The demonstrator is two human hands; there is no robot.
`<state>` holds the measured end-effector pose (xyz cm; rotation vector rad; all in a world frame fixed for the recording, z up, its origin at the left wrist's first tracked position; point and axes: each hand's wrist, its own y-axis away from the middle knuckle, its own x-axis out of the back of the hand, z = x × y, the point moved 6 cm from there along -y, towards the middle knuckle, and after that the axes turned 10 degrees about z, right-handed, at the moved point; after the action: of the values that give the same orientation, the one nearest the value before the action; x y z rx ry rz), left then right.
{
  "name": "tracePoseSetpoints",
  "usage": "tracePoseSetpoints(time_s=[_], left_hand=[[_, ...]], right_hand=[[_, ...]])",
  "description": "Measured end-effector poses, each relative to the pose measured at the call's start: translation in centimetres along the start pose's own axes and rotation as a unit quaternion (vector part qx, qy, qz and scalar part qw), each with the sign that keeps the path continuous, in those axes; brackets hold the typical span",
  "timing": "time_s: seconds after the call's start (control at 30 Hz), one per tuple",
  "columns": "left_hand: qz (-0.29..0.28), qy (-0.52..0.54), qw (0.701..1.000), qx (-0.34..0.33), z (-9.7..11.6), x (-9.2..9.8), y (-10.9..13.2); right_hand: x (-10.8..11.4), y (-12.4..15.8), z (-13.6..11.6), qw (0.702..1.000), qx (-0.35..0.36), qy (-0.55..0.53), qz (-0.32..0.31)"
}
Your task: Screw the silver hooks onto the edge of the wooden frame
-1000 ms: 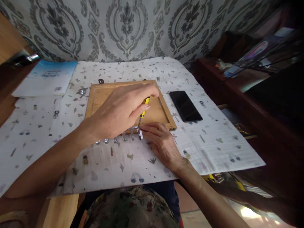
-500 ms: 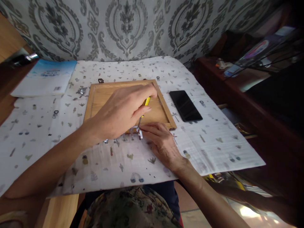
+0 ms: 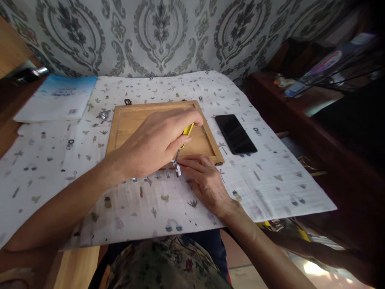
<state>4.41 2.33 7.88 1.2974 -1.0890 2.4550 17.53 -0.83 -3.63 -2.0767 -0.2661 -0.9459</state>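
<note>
My left hand [image 3: 162, 138] is closed around the yellow handle of a screwdriver [image 3: 188, 130], tilted with its thin metal shaft pointing down. The shaft's tip meets a silvery metal hook [image 3: 178, 170] at the near edge of a wooden frame [image 3: 156, 106], which lies on the table. Several similar metal hooks [image 3: 167, 172] line that edge, partly covered by my left hand. My right hand [image 3: 206, 178] rests at the frame's near right corner, its fingers together on the edge beside the screwdriver tip; its thumb is mostly hidden.
A black phone [image 3: 235, 134] lies right of the frame on the patterned white cloth [image 3: 255, 184]. Small metal pieces [image 3: 104, 115] lie at the left, near a blue-and-white book [image 3: 60, 98]. A plastic bottle [image 3: 326, 64] rests on the dark furniture [image 3: 270, 90] at the right.
My left hand and the screwdriver handle have shifted and turned slightly to the right. The tip stays at the same hook, and my right hand has hardly moved.
</note>
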Motion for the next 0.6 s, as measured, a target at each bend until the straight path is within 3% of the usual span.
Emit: tracePoseSetpoints(time_s=[0.23, 0.6], left_hand=[[-0.01, -0.001, 1.0, -0.003, 0.1, -0.03, -0.01], [0.034, -0.048, 0.998, -0.001, -0.24, -0.21, 0.03]], right_hand=[[0.07, 0.02, 0.03, 1.0, 0.0, 0.006, 0.001], [0.11, -0.07, -0.04, 1.0, -0.006, 0.004, -0.003]])
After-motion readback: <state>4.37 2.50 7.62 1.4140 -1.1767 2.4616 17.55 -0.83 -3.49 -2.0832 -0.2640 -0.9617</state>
